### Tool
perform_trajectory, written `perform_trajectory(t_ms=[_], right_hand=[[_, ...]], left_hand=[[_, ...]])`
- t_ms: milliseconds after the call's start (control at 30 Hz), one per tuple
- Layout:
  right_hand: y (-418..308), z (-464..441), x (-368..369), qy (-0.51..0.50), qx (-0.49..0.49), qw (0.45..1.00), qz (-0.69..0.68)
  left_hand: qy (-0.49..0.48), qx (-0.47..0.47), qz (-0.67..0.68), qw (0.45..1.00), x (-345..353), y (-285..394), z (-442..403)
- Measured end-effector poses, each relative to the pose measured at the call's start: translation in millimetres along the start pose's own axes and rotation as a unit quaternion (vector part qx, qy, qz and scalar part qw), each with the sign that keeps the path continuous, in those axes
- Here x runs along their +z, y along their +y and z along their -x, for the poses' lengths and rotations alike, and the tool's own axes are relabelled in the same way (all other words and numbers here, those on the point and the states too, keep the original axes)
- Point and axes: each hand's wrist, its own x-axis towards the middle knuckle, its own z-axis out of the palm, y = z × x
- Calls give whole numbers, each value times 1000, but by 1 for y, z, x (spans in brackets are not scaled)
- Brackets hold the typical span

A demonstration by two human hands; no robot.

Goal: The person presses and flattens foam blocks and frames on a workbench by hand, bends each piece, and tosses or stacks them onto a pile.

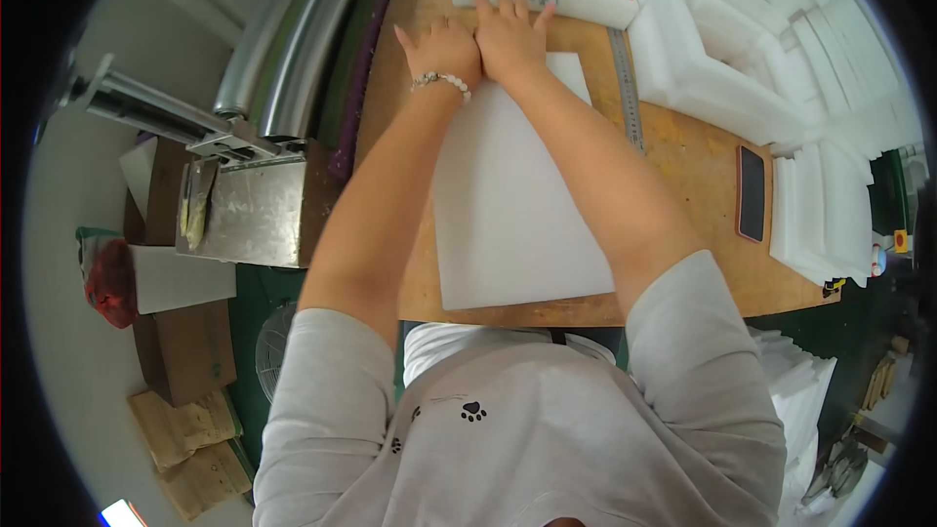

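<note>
A white foam sheet (517, 205) lies on the wooden table (683, 283) in front of me. Both hands are stretched forward to its far end, side by side and touching. My left hand (444, 51), with a beaded bracelet at the wrist, lies at the far left corner with its fingers apart. Flat beside it, my right hand (511, 34) has its fingers spread, their tips close to the near wall of a white foam tray (547, 2) with handwriting inside. Neither hand holds anything.
A steel ruler (626, 88) lies right of the sheet. Farther right are a phone (751, 193), a large foam frame (673, 49) and stacked foam pieces (820, 215). Metal rollers (293, 49) stand at the left, above a metal box (254, 215). Cardboard boxes (190, 351) are at the lower left.
</note>
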Motion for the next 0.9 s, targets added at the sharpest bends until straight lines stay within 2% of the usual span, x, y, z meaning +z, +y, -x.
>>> perform_trajectory(t_ms=[100, 267, 433, 467, 500, 567, 600, 633, 667, 700, 733, 800, 833, 867, 900], right_hand=[[5, 7, 10, 60, -73, 989, 118], [44, -3, 29, 111, -76, 988, 82], [81, 5, -5, 5, -29, 998, 53], [87, 3, -12, -13, -14, 999, 49], [96, -4, 5, 45, -20, 998, 27], [86, 8, -22, -21, -13, 998, -66], [98, -6, 15, 39, -30, 987, -152], [103, -8, 9, 55, 2, 991, -121], [104, -1, 3, 10, 4, 983, -182], [105, 3, 2, -29, 7, 969, -245], [106, 4, 2, -8, 42, 975, -216], [99, -6, 27, -14, 42, 944, -328], [96, -19, 57, 33, 24, 943, -330], [98, -16, 57, 55, 29, 932, -357], [93, -11, 59, 75, 29, 919, -386]], left_hand=[[-20, 90, -98, 991, 2, -4, 10], [18, 91, -135, 987, 3, -20, 11], [-13, 75, -140, 987, 2, -28, 11], [31, 85, -94, 991, 9, -34, 11], [12, 91, -124, 988, 12, -40, 7], [43, 100, -144, 984, 40, -60, -1], [43, 130, -160, 978, 50, -77, -10], [120, 154, -152, 969, 90, -110, -25], [91, 128, -33, 987, 80, -108, -19], [95, 166, 3, 982, 69, -104, -14], [67, 139, 60, 986, 59, -99, -10], [-9, 77, 148, 986, 42, -89, -3], [-50, 37, 178, 982, 40, -87, -3], [-17, 78, 175, 981, 40, -87, -6], [-17, 63, 195, 979, 43, -91, -3]])
